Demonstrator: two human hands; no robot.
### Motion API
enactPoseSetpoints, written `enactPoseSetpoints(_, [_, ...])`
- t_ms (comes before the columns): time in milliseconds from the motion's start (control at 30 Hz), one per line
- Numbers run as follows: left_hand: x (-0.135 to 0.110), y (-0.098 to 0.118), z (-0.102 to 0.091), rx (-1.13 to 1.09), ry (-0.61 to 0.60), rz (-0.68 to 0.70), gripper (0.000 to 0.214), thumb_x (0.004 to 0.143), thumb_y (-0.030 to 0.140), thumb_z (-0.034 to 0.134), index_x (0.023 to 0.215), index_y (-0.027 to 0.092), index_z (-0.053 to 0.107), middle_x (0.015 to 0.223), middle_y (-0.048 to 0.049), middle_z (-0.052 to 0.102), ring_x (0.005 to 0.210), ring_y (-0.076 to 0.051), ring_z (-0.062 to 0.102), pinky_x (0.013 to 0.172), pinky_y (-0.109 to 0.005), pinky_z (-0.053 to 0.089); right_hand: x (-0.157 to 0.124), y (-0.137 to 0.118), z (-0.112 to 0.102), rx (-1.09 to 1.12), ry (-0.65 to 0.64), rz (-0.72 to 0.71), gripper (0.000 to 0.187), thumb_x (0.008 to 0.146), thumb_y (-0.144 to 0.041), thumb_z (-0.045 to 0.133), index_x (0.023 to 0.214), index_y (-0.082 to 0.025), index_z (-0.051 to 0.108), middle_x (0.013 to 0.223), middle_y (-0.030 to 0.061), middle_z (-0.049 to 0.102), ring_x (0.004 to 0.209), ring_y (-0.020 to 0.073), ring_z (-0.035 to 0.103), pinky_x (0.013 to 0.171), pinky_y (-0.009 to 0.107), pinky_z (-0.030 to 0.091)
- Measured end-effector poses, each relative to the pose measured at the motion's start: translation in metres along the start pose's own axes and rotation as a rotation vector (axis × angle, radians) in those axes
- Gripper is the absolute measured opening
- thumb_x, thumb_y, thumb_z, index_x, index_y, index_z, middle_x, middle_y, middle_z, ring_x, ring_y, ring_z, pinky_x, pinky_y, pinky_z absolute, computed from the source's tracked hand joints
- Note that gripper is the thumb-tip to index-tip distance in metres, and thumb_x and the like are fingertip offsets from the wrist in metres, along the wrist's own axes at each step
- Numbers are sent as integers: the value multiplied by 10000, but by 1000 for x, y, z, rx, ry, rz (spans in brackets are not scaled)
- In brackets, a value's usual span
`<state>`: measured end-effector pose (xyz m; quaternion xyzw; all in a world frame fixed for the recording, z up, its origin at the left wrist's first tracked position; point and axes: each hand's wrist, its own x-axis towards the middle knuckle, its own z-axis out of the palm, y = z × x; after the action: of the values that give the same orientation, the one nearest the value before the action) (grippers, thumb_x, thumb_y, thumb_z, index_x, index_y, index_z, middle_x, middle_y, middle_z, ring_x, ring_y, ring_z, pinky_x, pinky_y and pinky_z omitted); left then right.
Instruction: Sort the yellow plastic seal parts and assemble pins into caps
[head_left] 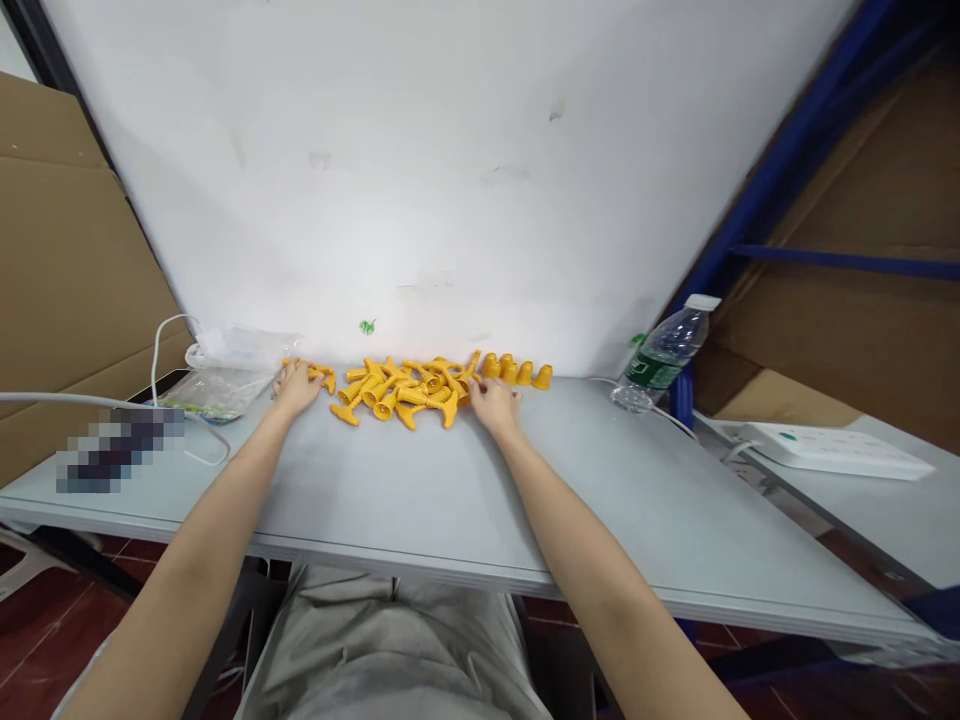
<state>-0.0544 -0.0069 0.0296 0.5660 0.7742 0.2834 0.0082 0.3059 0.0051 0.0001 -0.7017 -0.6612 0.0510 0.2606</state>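
- Left hand [296, 388] rests, fingers apart, at the left end of the yellow plastic parts [401, 392] on the surface [450, 500].
- Right hand [495, 402] touches their right edge; I cannot tell whether its fingers grip.

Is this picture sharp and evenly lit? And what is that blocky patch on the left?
Head view: soft, even light, hardly any shadow on the table; the wide lens slants the edges and stretches the forearms; the blocky patch is pixelated over, hiding what lies there; the yellow parts look fairly sharp.
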Motion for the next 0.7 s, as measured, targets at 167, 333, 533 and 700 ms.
enactPoseSetpoints(167, [-14,61,-7,-264,165,109,285,840,226,502,1115,221,576,1297,-111,573,1245,-282,497,1081,-489,333,1,-10,9,35,-95,0,522,920,-590,351,1015,-218,705,1186,151,616,1215,373,473,981,554,353])
enactPoseSetpoints(333, [-43,103,4,-400,274,300,314,865,187,457,1165,208,547,1299,-96,583,1256,-238,495,1073,-421,345,0,-7,8,71,-111,35,422,927,-504,394,1027,-199,667,1128,117,641,1153,308,527,975,487,353])
enactPoseSetpoints(533, [-70,99,33,-288,249,493,458,875,188,448,1331,179,479,1472,-156,440,1357,-274,413,1116,-463,307,-5,-11,-6,126,125,-45,424,932,-391,362,1222,-152,559,1226,157,627,1168,318,516,1013,459,311])
enactPoseSetpoints(700, [-72,94,39,-275,205,644,545,926,276,422,1458,174,357,1581,-162,266,1451,-269,285,1158,-482,276,-11,-26,-11,105,174,-371,408,920,-363,396,1215,-148,576,1217,166,630,1168,322,506,1034,456,280])
